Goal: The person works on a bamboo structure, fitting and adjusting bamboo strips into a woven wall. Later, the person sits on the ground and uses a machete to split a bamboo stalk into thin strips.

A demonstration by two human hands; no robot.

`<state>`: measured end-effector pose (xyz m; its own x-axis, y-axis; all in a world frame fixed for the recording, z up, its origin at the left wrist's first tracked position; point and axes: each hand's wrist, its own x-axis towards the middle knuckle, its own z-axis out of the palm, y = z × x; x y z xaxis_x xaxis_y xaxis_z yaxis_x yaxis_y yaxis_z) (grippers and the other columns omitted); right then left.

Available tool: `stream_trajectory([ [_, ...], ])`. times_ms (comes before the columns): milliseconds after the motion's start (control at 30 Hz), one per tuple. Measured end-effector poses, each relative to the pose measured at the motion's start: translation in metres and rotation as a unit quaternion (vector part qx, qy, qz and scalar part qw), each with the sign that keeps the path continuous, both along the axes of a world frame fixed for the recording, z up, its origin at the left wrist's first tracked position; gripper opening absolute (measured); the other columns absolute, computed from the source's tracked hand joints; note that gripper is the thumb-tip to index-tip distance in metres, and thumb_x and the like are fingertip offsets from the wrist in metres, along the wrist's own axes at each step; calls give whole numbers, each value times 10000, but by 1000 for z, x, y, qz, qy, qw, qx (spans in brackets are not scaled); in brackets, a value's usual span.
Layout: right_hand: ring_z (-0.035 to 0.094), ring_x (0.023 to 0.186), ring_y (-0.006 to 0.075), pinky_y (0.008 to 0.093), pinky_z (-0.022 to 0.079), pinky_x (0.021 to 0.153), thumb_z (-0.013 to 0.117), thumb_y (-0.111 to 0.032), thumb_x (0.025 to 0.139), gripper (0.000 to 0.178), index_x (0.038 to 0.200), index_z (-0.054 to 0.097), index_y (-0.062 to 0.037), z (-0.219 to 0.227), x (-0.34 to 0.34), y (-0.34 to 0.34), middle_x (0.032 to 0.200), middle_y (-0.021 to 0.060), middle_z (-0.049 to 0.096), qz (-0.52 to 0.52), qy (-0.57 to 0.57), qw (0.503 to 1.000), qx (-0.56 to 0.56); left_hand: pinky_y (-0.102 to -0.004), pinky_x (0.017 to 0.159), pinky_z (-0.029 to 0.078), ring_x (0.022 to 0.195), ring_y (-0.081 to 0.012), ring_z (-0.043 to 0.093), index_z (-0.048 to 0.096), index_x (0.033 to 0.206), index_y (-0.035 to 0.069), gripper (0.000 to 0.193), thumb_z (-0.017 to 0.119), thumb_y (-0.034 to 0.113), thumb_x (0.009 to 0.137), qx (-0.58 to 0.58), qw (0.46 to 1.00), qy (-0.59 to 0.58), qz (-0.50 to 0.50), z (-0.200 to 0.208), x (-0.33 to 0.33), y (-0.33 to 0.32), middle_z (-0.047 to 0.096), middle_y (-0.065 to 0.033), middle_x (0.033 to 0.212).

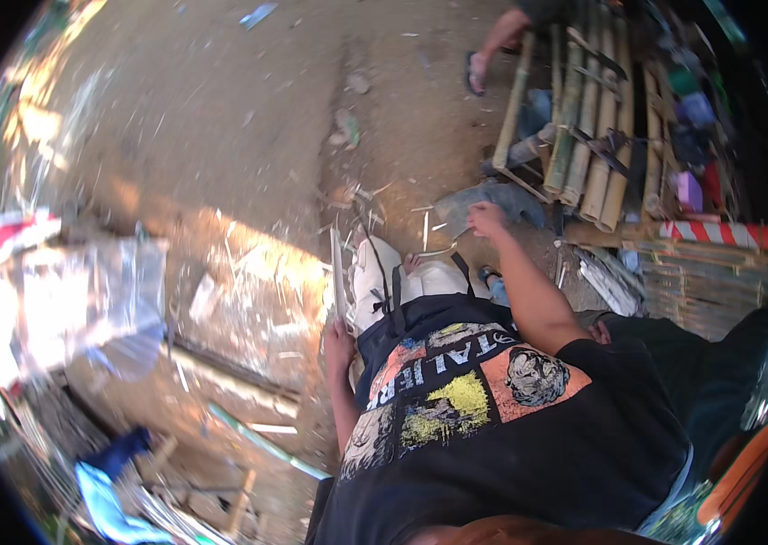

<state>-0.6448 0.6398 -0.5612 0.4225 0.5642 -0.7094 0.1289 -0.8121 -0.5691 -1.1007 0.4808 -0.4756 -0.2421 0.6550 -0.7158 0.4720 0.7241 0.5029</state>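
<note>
My left hand [339, 345] is low beside my left hip, its fingers closed around the lower end of a long, thin pale strip [339, 277], which looks like split bamboo and points away from me. Out in front, my right hand [487, 220] is raised with the fingers curled together. Something thin seems to stick out of it to the left, too small to make out. Between the hands, my lap is covered by pale cloth [434, 280] with dark straps. A curled pale shaving [438, 251] lies at its far edge.
A bamboo bench [584, 118] stands at the far right, with another person's sandalled foot [476, 74] beside it. Pale shavings [261, 259] litter the dirt floor. Clear plastic sheeting [130, 291] is at left, near a bamboo pole [234, 386]. Another person's dark-clothed leg [674, 345] is close on my right.
</note>
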Motion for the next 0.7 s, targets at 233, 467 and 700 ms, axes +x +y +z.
stream_trajectory([
  [233,744,832,199,445,609,704,629,-290,979,255,1160,695,-124,-98,80,13,985,65,761,-151,51,985,-60,-350,432,433,442,-185,526,633,926,11,593,394,527,1096,-30,995,-93,-6,-24,27,212,552,-76,611],
  [467,746,746,228,427,612,663,670,-245,889,198,936,749,-69,-90,135,26,853,88,757,-9,-159,981,-112,-333,381,388,410,-163,500,599,921,22,577,380,523,1107,10,989,-138,-52,-9,75,375,519,-48,598],
  [700,744,749,187,376,609,649,652,-332,970,297,1093,724,-72,-34,139,123,925,79,765,-286,-55,954,-75,-295,354,377,387,-136,475,574,1064,18,508,372,481,1120,14,978,-182,-99,10,98,459,504,-43,594],
])
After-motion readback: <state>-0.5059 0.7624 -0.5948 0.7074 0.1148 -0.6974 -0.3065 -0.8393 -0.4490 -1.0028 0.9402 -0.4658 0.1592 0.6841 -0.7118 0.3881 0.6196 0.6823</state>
